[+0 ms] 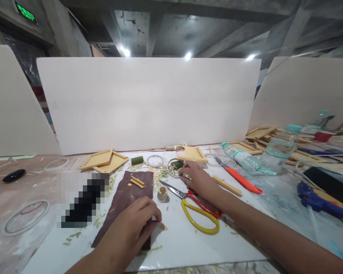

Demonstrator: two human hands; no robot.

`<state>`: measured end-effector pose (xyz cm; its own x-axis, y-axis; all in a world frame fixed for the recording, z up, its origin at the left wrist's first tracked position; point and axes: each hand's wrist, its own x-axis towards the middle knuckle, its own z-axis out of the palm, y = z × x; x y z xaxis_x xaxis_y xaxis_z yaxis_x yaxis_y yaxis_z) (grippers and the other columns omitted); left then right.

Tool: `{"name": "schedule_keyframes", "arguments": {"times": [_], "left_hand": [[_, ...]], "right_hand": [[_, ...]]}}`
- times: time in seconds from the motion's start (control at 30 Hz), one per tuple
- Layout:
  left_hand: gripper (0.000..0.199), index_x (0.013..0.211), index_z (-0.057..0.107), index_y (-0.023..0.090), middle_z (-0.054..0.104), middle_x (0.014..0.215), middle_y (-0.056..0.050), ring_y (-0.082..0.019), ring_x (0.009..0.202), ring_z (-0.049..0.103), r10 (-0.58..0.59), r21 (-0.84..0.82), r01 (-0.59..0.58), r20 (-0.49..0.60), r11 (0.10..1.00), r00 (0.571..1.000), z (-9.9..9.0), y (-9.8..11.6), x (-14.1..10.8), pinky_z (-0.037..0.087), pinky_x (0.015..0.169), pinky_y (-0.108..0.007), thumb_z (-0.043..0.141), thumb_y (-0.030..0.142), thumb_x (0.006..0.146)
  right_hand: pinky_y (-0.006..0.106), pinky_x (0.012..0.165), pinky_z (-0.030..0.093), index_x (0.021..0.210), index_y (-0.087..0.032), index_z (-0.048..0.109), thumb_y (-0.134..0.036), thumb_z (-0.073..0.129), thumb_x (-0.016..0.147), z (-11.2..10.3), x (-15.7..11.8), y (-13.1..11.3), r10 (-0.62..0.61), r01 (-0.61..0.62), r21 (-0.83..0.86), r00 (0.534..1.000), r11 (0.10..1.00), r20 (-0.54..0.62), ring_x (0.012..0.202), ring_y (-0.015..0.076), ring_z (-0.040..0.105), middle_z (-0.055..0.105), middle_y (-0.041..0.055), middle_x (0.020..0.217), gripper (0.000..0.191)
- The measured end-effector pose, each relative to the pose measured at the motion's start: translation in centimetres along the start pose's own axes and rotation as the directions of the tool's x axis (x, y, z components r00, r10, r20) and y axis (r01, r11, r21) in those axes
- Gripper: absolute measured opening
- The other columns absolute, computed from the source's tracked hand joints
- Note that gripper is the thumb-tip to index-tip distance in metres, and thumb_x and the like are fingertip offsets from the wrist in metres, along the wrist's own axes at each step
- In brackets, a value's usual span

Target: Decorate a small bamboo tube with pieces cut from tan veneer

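Observation:
My left hand (138, 224) is closed low over a dark brown strip (133, 194), a small pale wood piece (162, 226) poking out by the thumb. Farther back, my right hand (198, 179) has its fingers curled at the edge of a thin whitish ring (168, 171), which is tilted up from the board. Behind that ring shows a green bamboo piece (176, 164). Between my hands lie scissors (201, 224) with one yellow and one red handle, blades apart. A small pale bamboo cup (162, 194) with a notched opening stands near their tips. Short wood sticks (137, 182) rest on the strip.
Green shavings litter the white board (171, 247). Wooden frames (103, 160), another bamboo piece (137, 160) and several rings lie toward the back. To the right are a red-handled knife (242, 180), plastic bottles (280, 152) and a blue glue gun (317, 199). A white panel (151, 102) stands behind.

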<state>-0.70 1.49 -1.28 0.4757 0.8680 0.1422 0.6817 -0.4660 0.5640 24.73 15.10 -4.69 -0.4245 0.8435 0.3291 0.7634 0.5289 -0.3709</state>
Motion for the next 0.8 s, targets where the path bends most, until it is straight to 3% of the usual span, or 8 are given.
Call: {"name": "schedule_keyframes", "arguments": {"times": [0.13,0.3,0.5,0.67,0.8], "left_hand": [[0.020,0.095,0.061,0.023,0.065,0.102,-0.001,-0.017,0.092,0.064,0.002,0.030,-0.002,0.008,1.000,1.000,0.2,-0.2,0.0,0.048,0.081,-0.025,0.051,0.006,0.097],[0.020,0.096,0.064,0.023,0.069,0.101,-0.001,-0.019,0.095,0.065,0.036,0.094,-0.041,0.048,0.995,0.998,0.9,-0.6,0.1,0.047,0.084,-0.028,0.056,0.004,0.095],[0.022,0.099,0.065,0.023,0.072,0.100,-0.002,-0.021,0.091,0.067,0.080,0.183,-0.091,0.068,0.979,0.994,1.5,-0.8,0.4,0.045,0.081,-0.030,0.055,0.003,0.095],[0.019,0.097,0.065,0.022,0.073,0.097,-0.002,-0.021,0.087,0.066,0.113,0.245,-0.128,0.076,0.961,0.991,1.7,-0.9,0.3,0.043,0.078,-0.031,0.054,0.006,0.097],[0.020,0.094,0.066,0.021,0.073,0.093,-0.003,-0.022,0.084,0.065,0.147,0.283,-0.169,0.096,0.944,0.984,1.8,-1.1,0.2,0.042,0.076,-0.032,0.055,0.005,0.096]], "right_hand": [[0.044,0.089,0.057,0.117,-0.019,0.067,-0.031,0.063,0.101,-0.7,0.2,-0.6,0.004,-0.001,0.095,1.000,0.995,-0.026,0.103,0.0231,0.067,0.067,0.0080,0.123,0.021],[0.038,0.084,0.051,0.095,-0.020,0.067,-0.029,0.057,0.101,-2.5,0.0,-1.4,0.078,-0.046,0.328,0.994,0.943,-0.083,0.087,0.0211,0.064,0.069,0.0037,0.094,0.014],[0.031,0.069,0.053,0.097,-0.021,0.060,-0.042,0.059,0.097,-2.8,-0.3,-2.0,0.184,-0.128,0.644,0.983,0.754,-0.021,0.076,0.0181,0.062,0.064,0.0006,0.085,0.022],[0.037,0.084,0.057,0.097,-0.020,0.058,-0.043,0.065,0.093,-2.9,-0.5,-2.9,0.221,-0.174,0.790,0.974,0.588,0.050,0.082,0.0183,0.067,0.064,0.0013,0.090,0.025],[0.038,0.086,0.057,0.094,-0.021,0.060,-0.045,0.073,0.087,-3.2,-0.6,-3.3,0.237,-0.176,0.830,0.970,0.529,0.055,0.083,0.0190,0.068,0.064,0.0006,0.090,0.028]]}}
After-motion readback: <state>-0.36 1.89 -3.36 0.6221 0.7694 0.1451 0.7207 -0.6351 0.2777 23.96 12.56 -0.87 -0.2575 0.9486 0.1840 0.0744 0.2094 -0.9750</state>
